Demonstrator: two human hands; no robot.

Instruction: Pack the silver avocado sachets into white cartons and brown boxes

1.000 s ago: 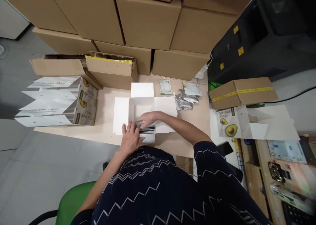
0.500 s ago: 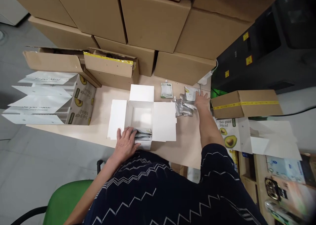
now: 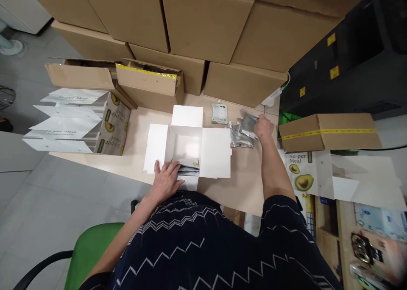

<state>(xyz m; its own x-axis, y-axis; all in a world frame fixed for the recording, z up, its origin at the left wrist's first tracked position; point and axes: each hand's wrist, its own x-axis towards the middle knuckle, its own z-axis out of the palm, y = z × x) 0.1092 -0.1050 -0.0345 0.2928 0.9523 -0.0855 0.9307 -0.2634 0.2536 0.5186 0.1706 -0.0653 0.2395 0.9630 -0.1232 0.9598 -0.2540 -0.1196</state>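
An open white box point(image 3: 187, 145) stands before me with its flaps spread out. Several pouches point(image 3: 190, 163) are upright inside, against its near wall. My left hand point(image 3: 167, 179) is closed over the box's near left corner, fingertips inside against the pouches and thumb outside. At the right, my right hand point(image 3: 265, 129) grips the edge of a silver pouch point(image 3: 249, 122), lifted and tilted above the pile. Beneath it lie several silver spouted pouches point(image 3: 235, 135). A single white-and-green pouch point(image 3: 219, 113) lies flat behind the box.
Printed white cartons point(image 3: 111, 124) with raised flaps stand at the left, near open brown boxes point(image 3: 146, 84). Large cardboard boxes point(image 3: 206, 23) are stacked behind. A black machine point(image 3: 337, 69), a brown box point(image 3: 333, 131) and an avocado-printed carton point(image 3: 300, 173) are to the right.
My right hand has closed on a pouch from the pile and turned it from its printed side to silver. The left hand stays at the box. The view has shifted slightly.
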